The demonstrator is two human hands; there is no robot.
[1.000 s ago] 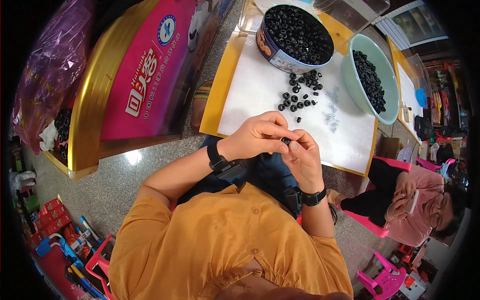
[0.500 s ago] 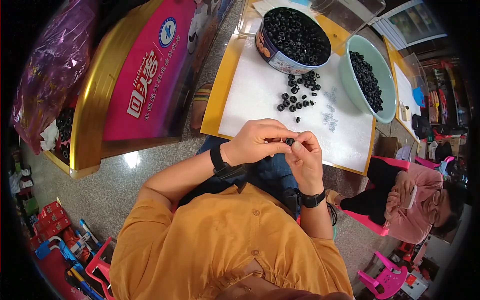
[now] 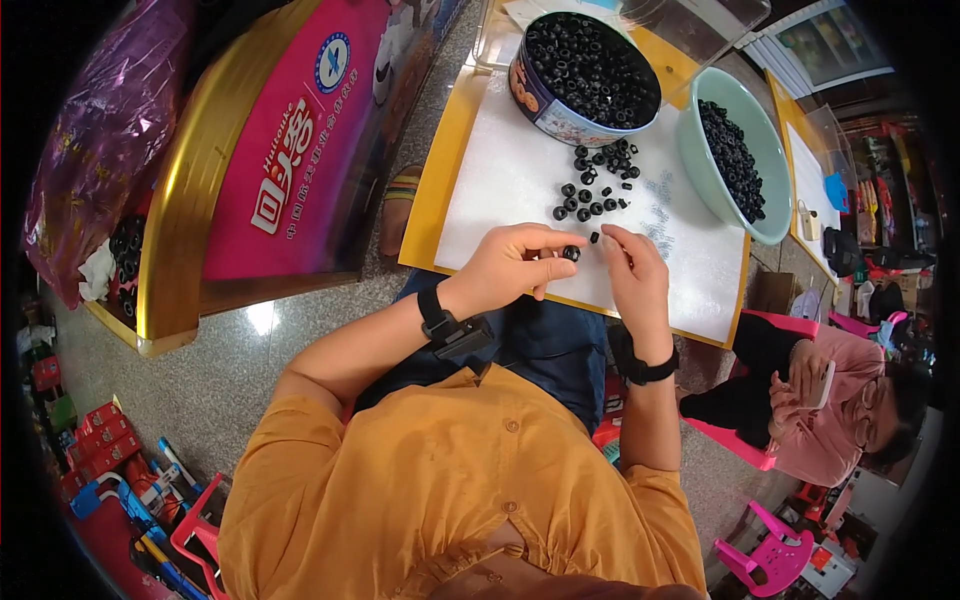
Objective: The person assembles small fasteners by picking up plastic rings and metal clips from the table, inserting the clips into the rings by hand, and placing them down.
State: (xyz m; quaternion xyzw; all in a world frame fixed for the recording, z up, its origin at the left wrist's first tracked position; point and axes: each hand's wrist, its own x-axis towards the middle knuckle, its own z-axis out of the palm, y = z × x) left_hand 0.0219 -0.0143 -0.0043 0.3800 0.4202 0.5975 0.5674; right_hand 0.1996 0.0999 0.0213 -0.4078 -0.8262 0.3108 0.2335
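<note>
My left hand (image 3: 508, 268) pinches a small round black plastic part (image 3: 571, 253) between thumb and forefinger, just above the near edge of the table. Close by on the right, my right hand (image 3: 638, 275) reaches over the white sheet (image 3: 480, 210), thumb and forefinger slightly apart. Its fingertips are right beside a single small black piece (image 3: 595, 238) lying on the sheet; whether they touch it I cannot tell. Farther back, a loose group of black parts (image 3: 597, 208) lies in front of a round tin (image 3: 585, 130) heaped with similar parts.
A pale green basin (image 3: 775, 160) with many small black pieces stands at the table's right. Clear plastic boxes (image 3: 700, 30) are behind the tin. Left is a pink counter panel with a gold edge (image 3: 190, 150). A seated person (image 3: 820, 400) holds a phone at right.
My hands have come apart. The right hand has moved forward to the lone piece on the sheet, while the left keeps the round part, now turned more into view.
</note>
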